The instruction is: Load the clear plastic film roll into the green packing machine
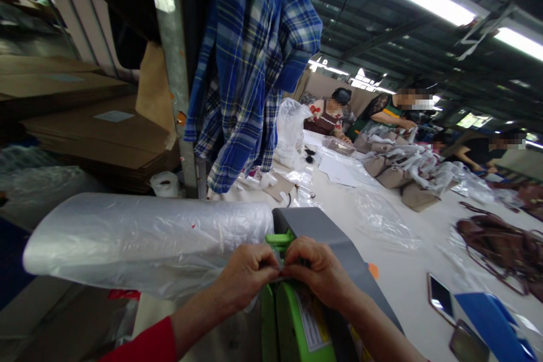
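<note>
Both hands meet over a green and grey machine [303, 322] at the bottom centre. My left hand [250, 266] is pinched on a bit of clear plastic, its fingertips almost touching those of the other hand. My right hand [316, 268] also pinches there, thumb against fingers; what lies between its fingertips is too small to name. A big roll of clear plastic [148, 237] lies left of the machine, its loose part hanging below, behind my left forearm.
Stacked cardboard [97, 124] lies at the left, beside a metal post [173, 68]. A plaid shirt [250, 56] hangs ahead. On the white table [339, 209] are bags [419, 195], phones [441, 297] and a blue object [487, 322]. Several people work beyond.
</note>
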Available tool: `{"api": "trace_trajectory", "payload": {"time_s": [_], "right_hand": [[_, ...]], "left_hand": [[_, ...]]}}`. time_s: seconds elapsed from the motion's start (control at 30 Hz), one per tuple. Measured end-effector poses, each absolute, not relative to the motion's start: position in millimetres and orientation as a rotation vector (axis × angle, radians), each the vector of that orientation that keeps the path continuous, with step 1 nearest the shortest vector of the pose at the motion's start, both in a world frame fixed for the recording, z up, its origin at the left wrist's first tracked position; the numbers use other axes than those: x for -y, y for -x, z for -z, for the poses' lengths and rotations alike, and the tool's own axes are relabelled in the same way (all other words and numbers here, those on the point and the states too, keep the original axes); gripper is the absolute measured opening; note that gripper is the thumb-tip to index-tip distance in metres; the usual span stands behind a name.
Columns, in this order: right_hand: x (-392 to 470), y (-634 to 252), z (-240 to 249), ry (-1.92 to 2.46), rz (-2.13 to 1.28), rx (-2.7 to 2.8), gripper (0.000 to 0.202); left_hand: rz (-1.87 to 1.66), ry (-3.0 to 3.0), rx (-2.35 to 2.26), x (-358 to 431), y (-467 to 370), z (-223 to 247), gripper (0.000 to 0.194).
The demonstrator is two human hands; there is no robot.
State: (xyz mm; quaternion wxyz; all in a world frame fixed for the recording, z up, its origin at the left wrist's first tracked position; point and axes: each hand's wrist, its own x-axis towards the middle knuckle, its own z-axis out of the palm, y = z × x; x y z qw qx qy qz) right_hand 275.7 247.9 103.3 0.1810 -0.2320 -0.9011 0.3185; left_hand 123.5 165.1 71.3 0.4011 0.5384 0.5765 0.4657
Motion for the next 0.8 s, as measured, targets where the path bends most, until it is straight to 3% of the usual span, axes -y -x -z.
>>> {"api": "trace_trajectory", "payload": {"time_s": [0.33,0.5,0.8], "right_hand": [[-245.7,-277.2,-109.5,0.753,-0.821,2.611,0.024],[-249.1,-275.4,-109.3,0.546,-0.824,2.686,0.003],[-255.9,-273.7,-100.6,0.555,-0.814,2.645,0.014]], "left_hand": [[-1.215,-1.328,-1.455,-162.5,-123.8,-71.5,0.007],[-1.237,-1.295,-1.507,-160.4,-123.8,-72.0,0.007],[-1.226,-1.364,-1.457,-155.5,-125.8,-69.7,0.016]]}}
